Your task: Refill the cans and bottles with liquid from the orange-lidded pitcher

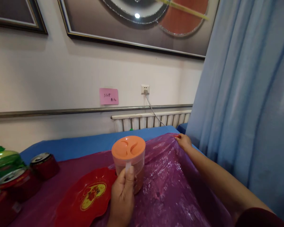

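a lidded pitcher [140,170] is held by its handle in the left hand [123,197], the fingers curled round the grip and the thumb laid along its top. by the right hand [184,141], reached well forward, the edge of a purple plastic sheet [165,176] is pinched between closed fingertips, and the sheet is drawn up into shiny creases there. the pitcher is seen near the middle of the view, over the sheet; whether its base is rested on it cannot be told. it is kept roughly upright, its long axis close to vertical, with the orange lid faced upward and the handle pointed toward the wearer. just left of it, a red scalloped plate [73,195] is laid on the sheet; farther left, red cans [45,168] are grouped beside a green bottle [7,162].
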Action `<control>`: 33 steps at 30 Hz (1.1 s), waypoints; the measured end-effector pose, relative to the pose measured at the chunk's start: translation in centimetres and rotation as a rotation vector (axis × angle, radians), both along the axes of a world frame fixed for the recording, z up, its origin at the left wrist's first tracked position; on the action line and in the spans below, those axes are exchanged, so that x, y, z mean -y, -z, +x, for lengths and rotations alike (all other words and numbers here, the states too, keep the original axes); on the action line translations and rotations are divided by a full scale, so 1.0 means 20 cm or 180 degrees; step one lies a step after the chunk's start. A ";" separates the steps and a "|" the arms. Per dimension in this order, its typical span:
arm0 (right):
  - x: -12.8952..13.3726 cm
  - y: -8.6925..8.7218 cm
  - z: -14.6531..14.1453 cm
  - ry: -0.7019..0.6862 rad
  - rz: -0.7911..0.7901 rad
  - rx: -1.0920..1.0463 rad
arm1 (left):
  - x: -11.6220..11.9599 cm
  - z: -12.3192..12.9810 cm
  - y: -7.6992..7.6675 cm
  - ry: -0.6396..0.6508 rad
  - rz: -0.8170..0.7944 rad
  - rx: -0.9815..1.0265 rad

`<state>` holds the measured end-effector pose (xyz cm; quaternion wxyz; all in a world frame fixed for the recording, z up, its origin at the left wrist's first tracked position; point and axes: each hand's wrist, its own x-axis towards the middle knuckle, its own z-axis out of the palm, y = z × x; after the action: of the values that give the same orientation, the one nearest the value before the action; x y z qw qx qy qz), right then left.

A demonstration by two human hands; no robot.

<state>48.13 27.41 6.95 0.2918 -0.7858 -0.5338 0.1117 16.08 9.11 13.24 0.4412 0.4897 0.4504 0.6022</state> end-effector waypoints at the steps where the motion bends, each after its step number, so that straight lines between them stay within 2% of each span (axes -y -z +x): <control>1: 0.02 -0.04 0.00 0.0025 0.0111 0.0006 | 0.01 -0.02 -0.01 0.0071 -0.0004 0.0026; 5: 0.09 -0.16 -0.01 0.0058 0.0583 0.0008 | 0.07 -0.10 -0.05 0.0176 0.0172 0.0160; 8: 0.14 -0.22 -0.03 -0.0015 0.0917 -0.0032 | 0.10 -0.16 -0.10 0.0197 0.0314 0.0206; 13: 0.20 -0.24 -0.07 -0.0170 0.1366 -0.0139 | 0.16 -0.22 -0.15 0.0294 0.0348 0.0214; 22: 0.31 -0.30 -0.15 -0.0505 0.1990 -0.0253 | 0.18 -0.24 -0.14 0.0440 0.0458 0.0247; 28: 0.33 -0.31 -0.18 -0.0627 0.2147 -0.0317 | 0.18 -0.21 -0.15 0.0478 0.0458 0.0260; 33: 0.31 -0.25 -0.10 -0.0401 0.1714 -0.0408 | 0.12 -0.16 -0.08 0.0556 0.0362 0.0223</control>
<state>46.08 21.17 11.99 0.5156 -0.6366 -0.5726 0.0333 12.98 6.74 14.83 0.4789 0.5299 0.3555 0.6028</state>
